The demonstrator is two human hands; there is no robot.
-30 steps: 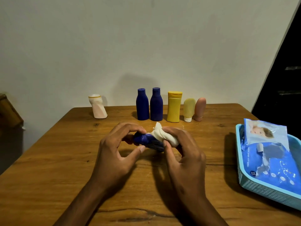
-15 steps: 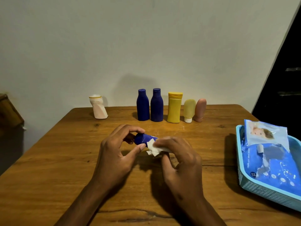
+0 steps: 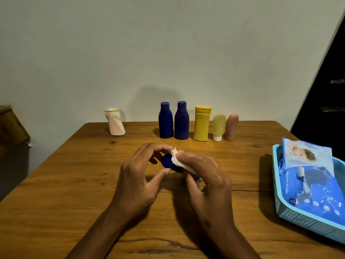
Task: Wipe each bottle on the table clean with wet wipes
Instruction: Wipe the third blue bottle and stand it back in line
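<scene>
Midway, by the look of things, with one small blue bottle (image 3: pixel 169 162) held lying on its side just above the table (image 3: pixel 74 184), near the front middle. Left hand (image 3: pixel 139 181) pinching the bottle's round end between thumb and curled fingers. Right hand (image 3: pixel 202 182) wrapped round the bottle's body, pressing a white wipe (image 3: pixel 177 158) against it; most of the body hidden under that hand, so hard to say how much of it has been covered.

Lined up along the far edge, against the wall: a white bottle (image 3: pixel 114 122) standing off to the left on its own, then two dark blue bottles (image 3: pixel 174 120) side by side, a yellow bottle (image 3: pixel 202 123), a pale yellow tube (image 3: pixel 218 127) standing on its cap, and a pink tube (image 3: pixel 231 126) just beside it. No telling from here which of those are already clean; none shows a visible mark either way. Probably the white one apart from the row counts as finished, though only a guess.

Off to the right, a pack of wet wipes (image 3: pixel 315 182) lying in a light blue basket (image 3: pixel 306 222), ready for fresh sheets.
</scene>
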